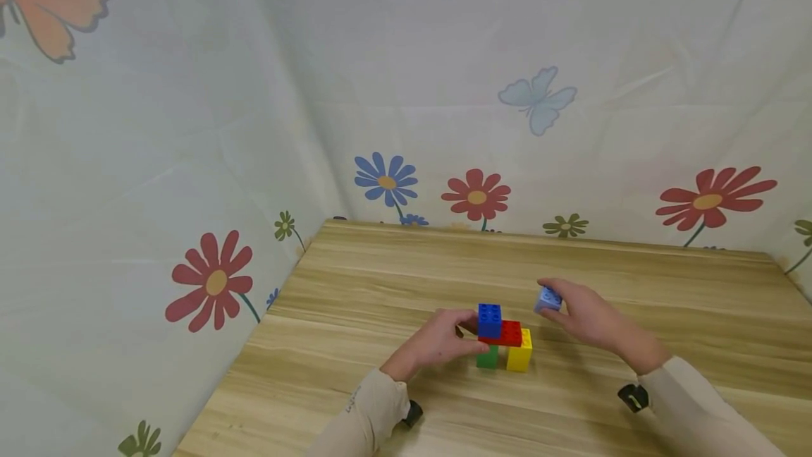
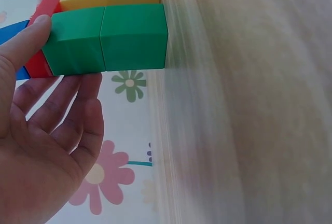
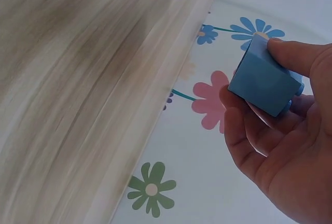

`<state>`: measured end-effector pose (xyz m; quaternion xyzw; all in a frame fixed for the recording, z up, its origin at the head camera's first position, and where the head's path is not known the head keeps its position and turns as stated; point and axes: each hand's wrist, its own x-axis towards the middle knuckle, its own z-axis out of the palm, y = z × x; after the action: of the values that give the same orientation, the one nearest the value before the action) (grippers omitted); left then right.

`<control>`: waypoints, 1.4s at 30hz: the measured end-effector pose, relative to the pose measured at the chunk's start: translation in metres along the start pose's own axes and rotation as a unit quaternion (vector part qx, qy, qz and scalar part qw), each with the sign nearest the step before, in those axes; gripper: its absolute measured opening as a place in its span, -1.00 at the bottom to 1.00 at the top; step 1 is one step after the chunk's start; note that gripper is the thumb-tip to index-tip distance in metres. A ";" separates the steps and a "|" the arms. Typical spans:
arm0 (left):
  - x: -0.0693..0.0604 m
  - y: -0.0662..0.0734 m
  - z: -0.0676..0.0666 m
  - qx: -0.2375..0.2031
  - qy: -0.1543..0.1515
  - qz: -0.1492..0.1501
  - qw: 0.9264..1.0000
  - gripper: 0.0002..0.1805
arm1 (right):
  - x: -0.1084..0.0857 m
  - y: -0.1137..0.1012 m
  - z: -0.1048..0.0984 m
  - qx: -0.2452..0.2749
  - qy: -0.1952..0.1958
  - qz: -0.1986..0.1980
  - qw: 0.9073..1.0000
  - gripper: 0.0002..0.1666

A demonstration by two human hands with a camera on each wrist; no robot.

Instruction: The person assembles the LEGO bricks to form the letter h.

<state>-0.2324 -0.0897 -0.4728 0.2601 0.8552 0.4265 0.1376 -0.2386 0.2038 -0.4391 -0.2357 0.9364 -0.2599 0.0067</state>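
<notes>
A small brick structure stands on the table. Stacked green bricks (image 2: 132,37) and stacked yellow bricks (image 1: 518,355) form its two legs. A red brick (image 1: 510,334) bridges them, and a blue brick (image 1: 489,321) sits on its left end. My left hand (image 1: 443,337) holds the structure from the left, thumb at the red and green bricks and fingers on the far side. To the right, apart from the structure, my right hand (image 1: 590,314) pinches a light blue brick (image 3: 267,81) between thumb and fingers, above the table.
The wood-grain table (image 1: 380,266) runs back to a pale cloth backdrop (image 1: 431,104) printed with flowers and butterflies. Another cloth wall (image 1: 127,161) borders the table's left side. Dark clips (image 1: 633,397) sit at both wrists.
</notes>
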 end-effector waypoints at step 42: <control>-0.001 -0.005 0.002 0.003 0.010 0.015 1.000 -0.71 | -0.009 -0.008 0.000 0.015 -0.011 -0.009 1.000 -0.38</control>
<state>-0.2318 -0.0911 -0.4779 0.2693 0.8536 0.4289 0.1219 -0.2272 0.2014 -0.4360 -0.2470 0.9302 -0.2710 0.0183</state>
